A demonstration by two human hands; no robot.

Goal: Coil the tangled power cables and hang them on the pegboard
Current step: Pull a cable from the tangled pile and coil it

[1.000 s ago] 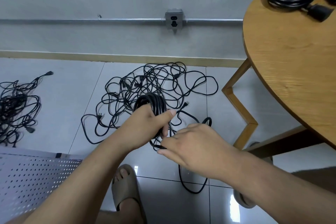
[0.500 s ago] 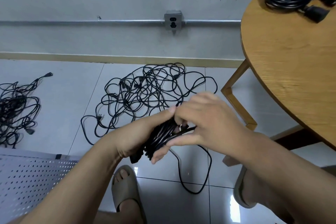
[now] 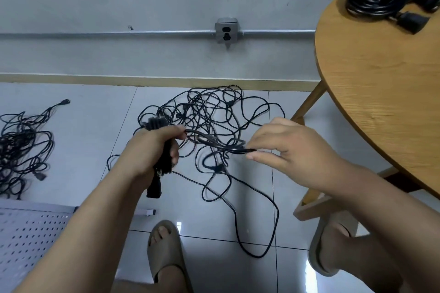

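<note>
Left hand [image 3: 154, 150]: fist curled tight round a bundled coil of black power cable [image 3: 164, 162], held upright, with the thumb across the front.
Coil ends: the looped top sticks out above the fist; a black moulded plug [image 3: 154, 188] hangs just below it.
Right hand [image 3: 294, 150]: thumb and forefinger pinch the loose black strand [image 3: 214, 144]; the other fingers are loosely bent.
Between the grips: the strand runs from the left fist across to the right pinch, raised off the floor and blurred.
Below the grips: slack from the same cable drops to the pale tiled floor [image 3: 95, 126] and lies in a wide loop [image 3: 257, 254] between the two beige sandals [image 3: 166, 252].
Beyond the grips: a large tangle of thin black cables [image 3: 209, 107] lies on the tiles near the wall.
Far left of the left grip: a second black cable tangle [image 3: 21, 147] lies on the floor.
Below left of the left grip: a grey perforated metal pegboard [image 3: 31, 228] lies flat, part hidden by the forearm.
Right of the right grip: a round wooden table [image 3: 381, 83] carries coiled black cables [image 3: 381, 0] at its far edge.
Wall beyond: a metal socket box [image 3: 226, 33] sits on a grey conduit pipe.
</note>
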